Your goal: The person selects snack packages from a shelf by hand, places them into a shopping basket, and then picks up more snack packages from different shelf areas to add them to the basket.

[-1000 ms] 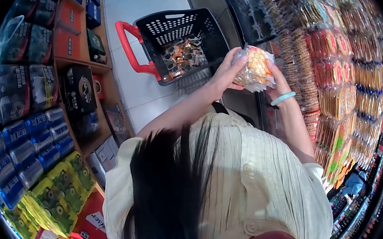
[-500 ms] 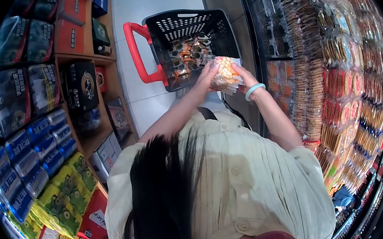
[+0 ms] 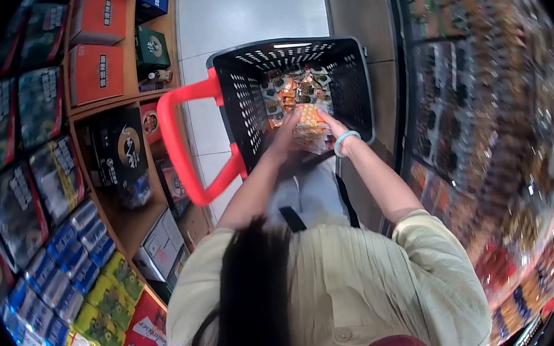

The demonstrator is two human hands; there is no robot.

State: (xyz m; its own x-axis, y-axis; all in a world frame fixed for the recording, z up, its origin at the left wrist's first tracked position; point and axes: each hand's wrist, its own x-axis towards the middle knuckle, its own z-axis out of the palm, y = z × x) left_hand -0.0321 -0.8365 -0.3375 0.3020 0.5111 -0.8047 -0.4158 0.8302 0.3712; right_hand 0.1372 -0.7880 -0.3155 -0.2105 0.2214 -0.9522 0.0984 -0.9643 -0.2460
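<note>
Between my two hands is a small stack of clear-wrapped biscuits (image 3: pixel 310 120), held over the near part of a black basket (image 3: pixel 235 120) with a red handle (image 3: pixel 178 149). My left hand (image 3: pixel 288 132) grips the stack from the left side. On the other side my right hand (image 3: pixel 338 130), with a pale blue bangle at the wrist, presses against it. Several small wrapped snacks (image 3: pixel 288 90) lie on the basket's floor, beyond the stack.
Shelves with drink cans (image 3: pixel 64 250), bags and orange boxes (image 3: pixel 97 71) line the left side. A rack of packaged snacks (image 3: pixel 508 144), blurred, rises on the right. Pale floor tiles (image 3: pixel 248 9) show beyond the basket.
Both hands have moved down and slightly left with the biscuits, now over the basket's near part instead of by its right corner. The view has shifted, and the basket appears larger and nearer.
</note>
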